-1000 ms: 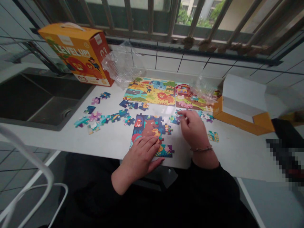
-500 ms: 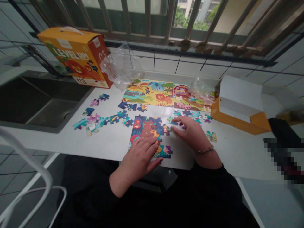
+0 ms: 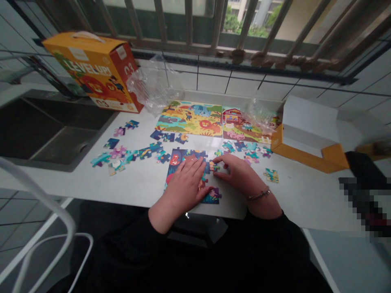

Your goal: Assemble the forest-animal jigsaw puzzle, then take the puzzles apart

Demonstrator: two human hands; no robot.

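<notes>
A partly joined jigsaw puzzle (image 3: 175, 160) with a bear picture lies on the counter before me. My left hand (image 3: 187, 185) rests flat over its middle, fingers stretched out, covering much of the bear. At the puzzle's right edge, my right hand (image 3: 233, 171) has thumb and forefinger around a small puzzle piece (image 3: 214, 166), touching its right side. Whether that piece is fully locked into the puzzle I cannot tell. Loose puzzle pieces (image 3: 252, 149) lie just beyond my right hand, and another single piece (image 3: 271, 175) is to its right.
More loose pieces (image 3: 117, 154) are spread at the left, near the sink (image 3: 65, 165). Two finished picture puzzles (image 3: 189, 118) lie at the back. An orange box (image 3: 91, 77), crumpled clear plastic (image 3: 152, 87) and an open box (image 3: 308, 152) stand around them.
My left hand has slid up and slightly right across the puzzle. My right hand has come down and left, its thumb and forefinger closing around the piece at the right edge.
</notes>
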